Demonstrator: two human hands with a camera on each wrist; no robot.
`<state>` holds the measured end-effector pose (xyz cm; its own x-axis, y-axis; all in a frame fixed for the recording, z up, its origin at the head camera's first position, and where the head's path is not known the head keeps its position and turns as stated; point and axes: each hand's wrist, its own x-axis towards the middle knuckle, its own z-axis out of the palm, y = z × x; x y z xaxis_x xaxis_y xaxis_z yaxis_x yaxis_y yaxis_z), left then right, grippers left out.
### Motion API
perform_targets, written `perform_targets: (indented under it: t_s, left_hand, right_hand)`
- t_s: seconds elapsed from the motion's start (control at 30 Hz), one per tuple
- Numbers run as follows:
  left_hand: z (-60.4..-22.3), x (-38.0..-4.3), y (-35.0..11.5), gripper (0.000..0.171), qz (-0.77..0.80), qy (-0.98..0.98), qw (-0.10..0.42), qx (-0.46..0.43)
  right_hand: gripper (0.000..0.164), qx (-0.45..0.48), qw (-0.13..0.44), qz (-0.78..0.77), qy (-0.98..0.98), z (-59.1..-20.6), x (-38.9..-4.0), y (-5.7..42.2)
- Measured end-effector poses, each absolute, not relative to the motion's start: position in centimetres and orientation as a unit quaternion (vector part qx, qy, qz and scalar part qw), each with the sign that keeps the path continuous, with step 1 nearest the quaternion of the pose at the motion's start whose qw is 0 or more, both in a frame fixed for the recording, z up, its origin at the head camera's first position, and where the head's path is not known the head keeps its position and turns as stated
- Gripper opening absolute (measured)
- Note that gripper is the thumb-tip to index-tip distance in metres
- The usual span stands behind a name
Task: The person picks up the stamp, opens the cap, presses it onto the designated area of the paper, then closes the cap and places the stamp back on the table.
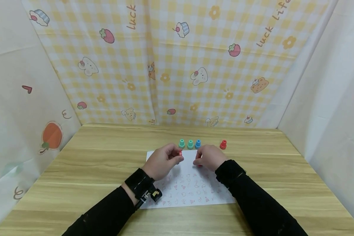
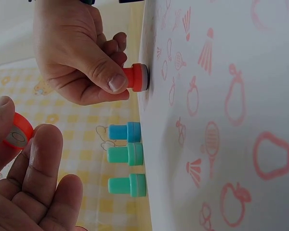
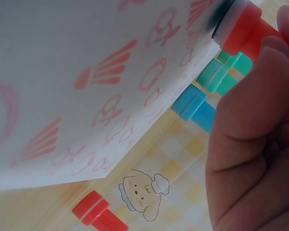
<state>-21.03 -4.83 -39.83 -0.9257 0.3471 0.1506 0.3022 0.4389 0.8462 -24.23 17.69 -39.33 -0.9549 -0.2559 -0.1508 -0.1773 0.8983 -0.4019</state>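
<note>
My left hand [image 1: 162, 162] is raised over the left part of the white paper [image 1: 186, 165], pinching a red stamp cap [image 2: 18, 132] between thumb and fingers. The cap's pale round face carries a small outline drawing. Over the right part of the sheet, my right hand [image 1: 210, 157] grips a red stamp [image 2: 138, 77] upright by its narrow handle. The stamp's pale, wide end faces down, right at the paper's surface. Rows of red prints, among them shuttlecocks, rackets and fruit, cover the nearer part of the sheet.
Behind the paper's far edge, two green stamps [image 1: 190, 144] and a blue stamp [image 1: 198, 144] stand in a row. Another red stamp [image 1: 223, 145] stands apart to the right. A checked cloth [image 1: 177, 91] hangs behind the wooden table [image 1: 106, 157], with white cloth at both sides.
</note>
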Motion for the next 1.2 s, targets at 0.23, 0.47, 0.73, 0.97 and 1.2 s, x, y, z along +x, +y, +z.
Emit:
perform_targets:
  t_s: [0.23,0.47,0.73,0.97,1.2]
  left_hand:
    - [-39.75,-20.98,-4.81,0.01,0.496,0.846,0.024,0.193]
    - [-39.64,-20.92,-4.76,0.009,0.498,0.844,0.022,0.199]
    - [-39.61,-20.85,-4.8,0.008,0.494,0.846,0.017,0.201]
    - [-39.63,-20.93,-4.79,0.008,0.489,0.849,0.015,0.202]
    - [-39.68,-20.96,-4.89,0.008,0.49,0.847,0.018,0.203]
  right_hand:
    - [0.02,-0.105,0.107,-0.198,0.969,-39.24,-24.12,17.56]
    - [0.021,-0.107,0.11,-0.189,0.97,-39.33,-24.0,17.52]
    - [0.021,-0.132,0.087,-0.151,0.976,-39.65,-23.8,17.3]
    - [0.02,-0.136,0.078,-0.141,0.977,-39.86,-23.64,17.12]
    - [0.021,-0.143,0.07,-0.14,0.977,-39.93,-23.52,17.1]
